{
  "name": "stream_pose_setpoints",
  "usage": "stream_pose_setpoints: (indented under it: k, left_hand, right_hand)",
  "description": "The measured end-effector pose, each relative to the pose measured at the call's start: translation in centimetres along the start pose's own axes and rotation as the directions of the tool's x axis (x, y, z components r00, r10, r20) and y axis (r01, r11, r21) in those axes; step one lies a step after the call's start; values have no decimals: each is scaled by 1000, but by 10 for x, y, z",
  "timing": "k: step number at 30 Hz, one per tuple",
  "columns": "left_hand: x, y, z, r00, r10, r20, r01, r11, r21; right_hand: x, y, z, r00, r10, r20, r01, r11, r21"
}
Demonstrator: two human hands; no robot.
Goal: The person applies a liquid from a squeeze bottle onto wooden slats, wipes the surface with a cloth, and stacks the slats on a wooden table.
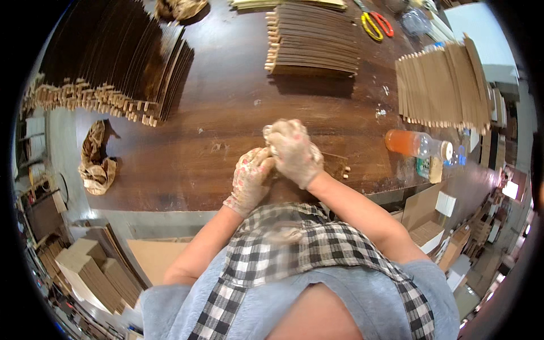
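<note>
Near the table's front edge my two hands meet, both in pale, stained work gloves. My right hand (292, 150) is closed in a fist, and whatever it grips is hidden under its fingers. Against its left side lies my left hand (250, 177), its fingers curled together; what they hold, if anything, does not show. A dark brown wooden board (333, 162) sticks out flat to the right from under my right hand. Two small light wooden dowels (347, 172) show at that board's right end.
Stacked brown boards with dowel ends stand at the far left (107, 56), far middle (314, 39) and right (442, 85). Crumpled brown paper (97, 161) lies left. Scissors (377, 24) lie far right. A bottle of orange drink (416, 144) lies near the right edge.
</note>
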State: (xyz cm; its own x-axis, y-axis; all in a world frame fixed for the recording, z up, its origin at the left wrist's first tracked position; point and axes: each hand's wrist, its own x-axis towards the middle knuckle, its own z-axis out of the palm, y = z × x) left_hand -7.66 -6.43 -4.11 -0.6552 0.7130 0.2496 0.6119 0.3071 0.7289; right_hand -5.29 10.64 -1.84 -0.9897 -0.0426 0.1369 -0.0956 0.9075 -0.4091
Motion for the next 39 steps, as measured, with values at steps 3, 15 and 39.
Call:
stream_pose_setpoints:
  k: [3, 15, 39]
  left_hand:
    - [1, 1, -1, 996, 45, -71, -43, 998, 35]
    - [8, 3, -1, 991, 121, -60, -118, 992, 47]
    - [35, 21, -6, 992, -60, 115, 46, 992, 115]
  right_hand:
    - [-2, 4, -2, 995, -18, -103, 30, 993, 112]
    - [-133, 125, -68, 905, 201, -376, -284, 942, -181]
    - [-169, 119, -25, 585, 679, -443, -193, 647, 737]
